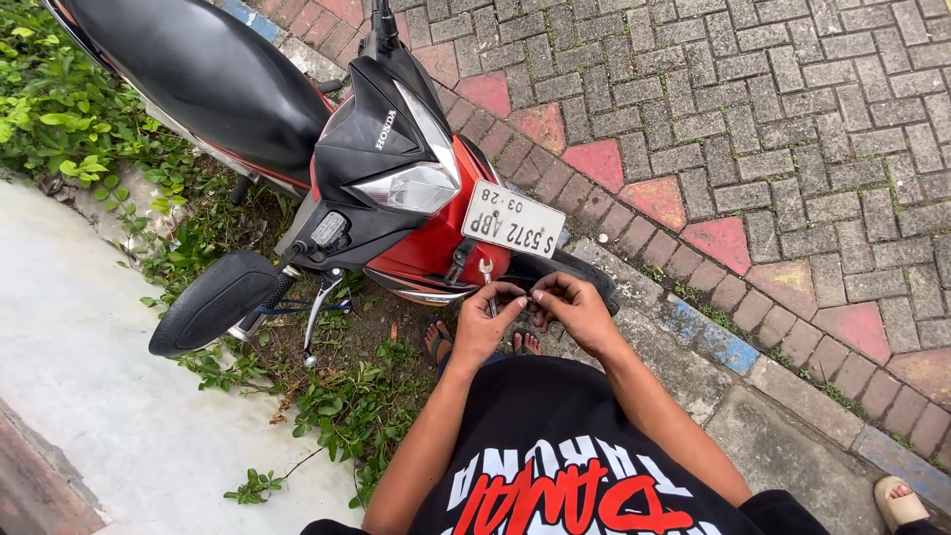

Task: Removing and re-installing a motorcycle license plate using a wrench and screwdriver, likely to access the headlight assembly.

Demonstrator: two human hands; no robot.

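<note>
A red and black motorcycle [391, 178] stands in front of me, its front facing me, with a white number plate [512, 220] below the headlight. My left hand [485, 322] is closed on a small silver wrench [486, 272] whose open end points up toward the plate's lower edge. My right hand [575, 309] is right beside it, fingertips pinched together near the left hand's fingers; whether it holds a small part I cannot tell. Both hands hover just under the plate, above my sandalled feet [438, 342].
The black front tyre [580, 272] sits behind my hands. Grass and weeds [347, 396] grow at the left, beside a pale concrete slab [79, 357]. Brick paving [773, 119] with a painted kerb [708, 337] runs right. Another person's sandalled foot [899, 500] shows at the lower right.
</note>
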